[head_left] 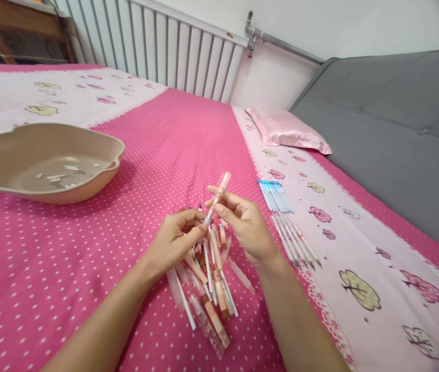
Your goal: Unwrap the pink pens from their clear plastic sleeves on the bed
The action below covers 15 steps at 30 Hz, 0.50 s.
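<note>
My right hand (244,223) is closed round a pink pen (219,193) and holds it tilted up over the bed. My left hand (175,238) pinches the pen's lower tip with thumb and forefinger. Right beneath both hands lies a loose heap of wrapped pens (207,281) on the pink dotted bedsheet (87,268). To the right of my right hand lie two tidy rows: blue-tipped refills (275,196) farther off and white pens (294,238) nearer.
A beige plastic basin (48,163) with a few small scraps inside sits at the left. A pink satin pillow (287,132) lies at the head of the bed. A grey sofa (390,139) borders the right side, and a white radiator (157,46) stands behind.
</note>
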Each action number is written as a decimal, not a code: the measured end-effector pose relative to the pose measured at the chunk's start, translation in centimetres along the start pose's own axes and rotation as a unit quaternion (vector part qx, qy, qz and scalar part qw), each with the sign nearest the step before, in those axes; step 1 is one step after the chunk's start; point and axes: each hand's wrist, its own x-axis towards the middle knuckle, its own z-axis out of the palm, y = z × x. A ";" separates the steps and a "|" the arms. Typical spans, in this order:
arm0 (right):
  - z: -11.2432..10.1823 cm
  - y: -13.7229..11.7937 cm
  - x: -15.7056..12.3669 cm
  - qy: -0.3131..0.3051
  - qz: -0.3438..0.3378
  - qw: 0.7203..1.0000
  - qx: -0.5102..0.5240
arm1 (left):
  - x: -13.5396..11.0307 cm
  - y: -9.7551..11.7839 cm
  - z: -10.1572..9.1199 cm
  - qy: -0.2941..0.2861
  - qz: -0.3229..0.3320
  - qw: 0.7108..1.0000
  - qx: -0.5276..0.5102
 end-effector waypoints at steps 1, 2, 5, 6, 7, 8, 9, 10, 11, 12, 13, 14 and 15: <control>0.0 0.0 0.0 0.002 0.003 1.000 0.002 | 0.0 0.0 0.0 0.001 -0.001 1.000 0.000; 0.0 0.0 0.0 0.005 0.006 1.000 0.003 | 0.0 0.1 0.1 0.004 -0.002 1.000 0.001; 0.0 0.1 0.1 0.011 0.015 1.000 0.012 | 0.0 0.2 0.2 0.011 -0.008 1.000 0.003; 0.0 0.2 0.1 0.013 0.016 1.000 0.016 | 0.0 0.3 0.2 0.013 -0.009 1.000 0.004; 0.0 0.2 0.1 0.016 0.015 1.000 0.019 | 0.0 0.3 0.2 0.014 -0.010 1.000 0.004; 0.0 0.3 0.1 0.019 0.014 1.000 0.020 | 0.0 0.3 0.3 0.015 -0.011 1.000 0.004; 0.0 0.3 0.1 0.023 0.014 0.999 0.020 | 0.0 0.3 0.3 0.015 -0.011 1.000 0.005; 0.0 0.3 0.1 0.029 0.016 0.999 0.019 | 0.0 0.3 0.3 0.016 -0.008 1.000 0.008; 0.0 0.2 0.1 0.035 0.018 0.999 0.016 | 0.0 0.2 0.2 0.018 -0.004 1.000 0.011; 0.0 0.2 0.1 0.039 0.021 0.999 0.014 | 0.0 0.1 0.2 0.019 0.001 1.000 0.014; 0.0 0.2 0.1 0.041 0.024 0.999 0.012 | 0.0 0.0 0.2 0.020 0.006 1.000 0.019; 0.0 0.2 0.1 0.042 0.026 0.999 0.011 | 0.1 -0.1 0.2 0.020 0.011 0.999 0.022; 0.0 0.2 0.1 0.043 0.026 0.999 0.011 | 0.1 -0.2 0.2 0.019 0.016 0.999 0.025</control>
